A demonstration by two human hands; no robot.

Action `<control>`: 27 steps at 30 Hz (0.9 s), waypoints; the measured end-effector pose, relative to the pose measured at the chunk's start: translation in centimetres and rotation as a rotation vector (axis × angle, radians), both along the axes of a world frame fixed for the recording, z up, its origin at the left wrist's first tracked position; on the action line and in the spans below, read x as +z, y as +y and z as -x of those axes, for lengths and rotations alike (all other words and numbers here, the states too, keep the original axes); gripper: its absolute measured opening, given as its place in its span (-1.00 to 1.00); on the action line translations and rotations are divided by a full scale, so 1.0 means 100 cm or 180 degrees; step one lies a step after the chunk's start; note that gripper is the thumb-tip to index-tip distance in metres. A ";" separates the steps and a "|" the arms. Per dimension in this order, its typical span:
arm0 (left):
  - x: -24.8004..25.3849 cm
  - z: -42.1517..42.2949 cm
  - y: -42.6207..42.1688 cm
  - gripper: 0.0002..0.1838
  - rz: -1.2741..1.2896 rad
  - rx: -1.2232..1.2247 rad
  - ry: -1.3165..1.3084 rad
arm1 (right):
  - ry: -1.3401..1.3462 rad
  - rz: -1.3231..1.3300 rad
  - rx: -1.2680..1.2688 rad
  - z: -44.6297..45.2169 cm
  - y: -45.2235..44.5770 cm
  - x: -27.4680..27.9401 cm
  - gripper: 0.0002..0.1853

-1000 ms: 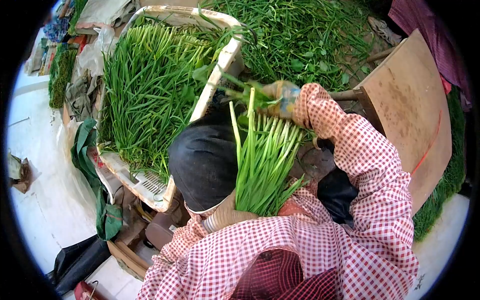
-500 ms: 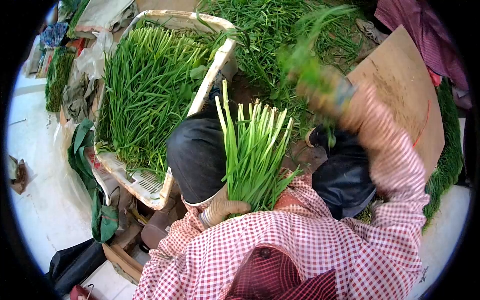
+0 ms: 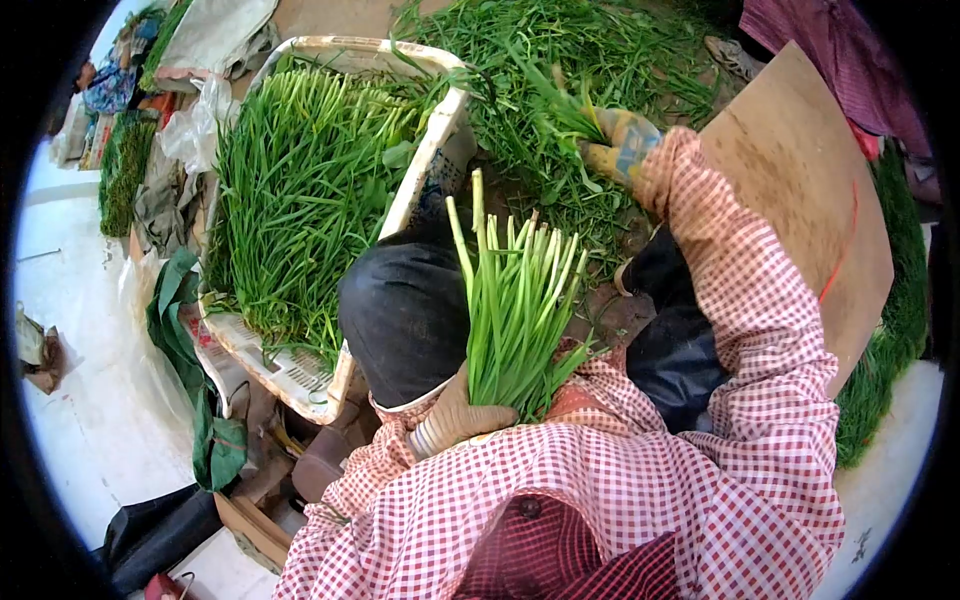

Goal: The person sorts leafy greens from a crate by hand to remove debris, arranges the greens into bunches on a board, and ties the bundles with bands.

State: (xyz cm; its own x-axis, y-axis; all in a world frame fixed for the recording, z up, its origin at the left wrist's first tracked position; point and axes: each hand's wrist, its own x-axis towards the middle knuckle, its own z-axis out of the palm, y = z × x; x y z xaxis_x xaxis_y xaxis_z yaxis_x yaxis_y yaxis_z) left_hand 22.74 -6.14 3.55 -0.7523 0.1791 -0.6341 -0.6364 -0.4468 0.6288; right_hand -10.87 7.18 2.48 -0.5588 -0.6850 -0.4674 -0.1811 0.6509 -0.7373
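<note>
In a tan glove, my left hand (image 3: 462, 418) is closed around the lower part of a bunch of garlic chives (image 3: 522, 310), held upright at my lap with the pale cut ends pointing up. A couple of stalks stick out above the others. My right hand (image 3: 618, 148), in a worn yellow and blue glove, is closed on a tuft of loose green leaves (image 3: 562, 112). It reaches out over the pile of loose greens (image 3: 510, 150) on the ground. Some of its fingers are hidden by the leaves.
A white plastic crate (image 3: 420, 145) packed with chives (image 3: 300, 200) stands left of my knee (image 3: 400, 310). A brown board (image 3: 800, 180) leans at the right, with more greens (image 3: 895, 330) behind it. Green cloth strips (image 3: 175, 310) and clear plastic (image 3: 150, 350) lie left.
My right hand has swung left and slightly up toward the loose pile, with the leaves now hanging lower. My left hand keeps the bunch, shifted slightly right in view.
</note>
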 end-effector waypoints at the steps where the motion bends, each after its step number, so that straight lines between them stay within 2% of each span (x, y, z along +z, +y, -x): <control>1: -0.007 -0.003 0.001 -0.02 0.0148 -0.0032 0.0120 | -0.0028 -0.0270 0.0183 -0.008 -0.014 0.013 -0.54; 2: -0.015 -0.005 0.001 -0.03 0.0300 -0.0081 0.0254 | -0.0042 -0.0534 0.0351 -0.018 -0.027 0.029 -0.57; 3: -0.023 -0.005 0.002 -0.03 0.0294 -0.0093 0.0253 | 0.0876 -0.0793 0.1661 -0.026 -0.022 0.064 -0.44; 4: -0.032 -0.006 0.005 -0.05 0.0333 -0.0128 0.0377 | 0.0941 -0.1526 0.1706 -0.037 -0.034 0.066 -0.41; 6: -0.032 -0.003 0.010 -0.06 0.0358 -0.0164 0.0461 | 0.0478 -0.2177 0.2456 -0.041 -0.055 0.063 -0.41; 8: -0.017 0.008 0.012 -0.09 0.0347 0.0030 0.0497 | 0.0085 -0.1295 0.2933 -0.054 -0.060 0.024 -0.34; 9: -0.017 0.009 0.009 -0.09 0.0350 0.0037 0.0473 | 0.0253 -0.1014 0.2958 -0.064 -0.064 0.006 -0.36; 10: -0.017 0.008 0.005 -0.08 0.0314 -0.0087 0.0444 | 0.0195 -0.0620 0.2614 -0.068 -0.059 -0.016 -0.50; 11: -0.015 0.006 0.002 -0.07 0.0267 -0.0217 0.0397 | 0.0150 -0.0608 0.2625 -0.065 -0.054 -0.018 -0.50; 14: 0.004 0.002 -0.004 -0.12 -0.0680 0.0306 -0.0126 | -0.0083 -0.0289 0.0624 -0.034 -0.041 -0.014 -0.57; 15: 0.006 -0.002 -0.006 -0.12 -0.0666 0.0280 -0.0138 | -0.0128 -0.0174 -0.0059 -0.021 -0.036 -0.012 -0.60; 16: 0.008 -0.005 -0.008 -0.15 -0.1032 0.0523 -0.0114 | -0.0162 -0.0051 -0.0741 -0.011 -0.028 -0.012 -0.63; 17: 0.009 -0.009 -0.011 -0.17 -0.1398 0.0768 -0.0080 | -0.0566 0.0453 -0.1420 -0.002 -0.013 -0.015 -0.68; 18: 0.006 -0.016 -0.013 -0.17 -0.1375 0.0745 -0.0062 | -0.0969 0.0970 -0.2084 0.005 0.007 -0.018 -0.73; 21: -0.013 -0.038 -0.020 -0.23 -0.1500 0.1040 -0.0007 | -0.1068 0.1293 -0.2096 -0.027 0.074 -0.013 -0.69; 24: -0.007 -0.032 -0.011 -0.22 -0.1673 0.1349 0.0154 | -0.1344 0.1607 -0.1941 -0.098 0.112 -0.005 -0.58; 26: -0.021 -0.039 -0.014 -0.19 -0.1731 0.1261 0.0061 | -0.1761 0.1580 -0.2056 -0.148 0.118 -0.017 -0.48; 27: -0.025 -0.036 -0.014 -0.19 -0.2133 0.1128 0.0372 | -0.1865 0.1507 -0.1981 -0.168 0.111 -0.011 -0.46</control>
State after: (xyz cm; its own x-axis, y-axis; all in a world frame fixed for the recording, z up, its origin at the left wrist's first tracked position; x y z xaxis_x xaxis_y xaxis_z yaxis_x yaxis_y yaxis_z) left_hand 26.38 -7.53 1.06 -0.8918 0.2328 -0.3879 -0.3300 -0.9212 0.2060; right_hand 5.95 18.31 1.36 -0.6510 -0.5346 -0.5388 0.5730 0.1195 -0.8108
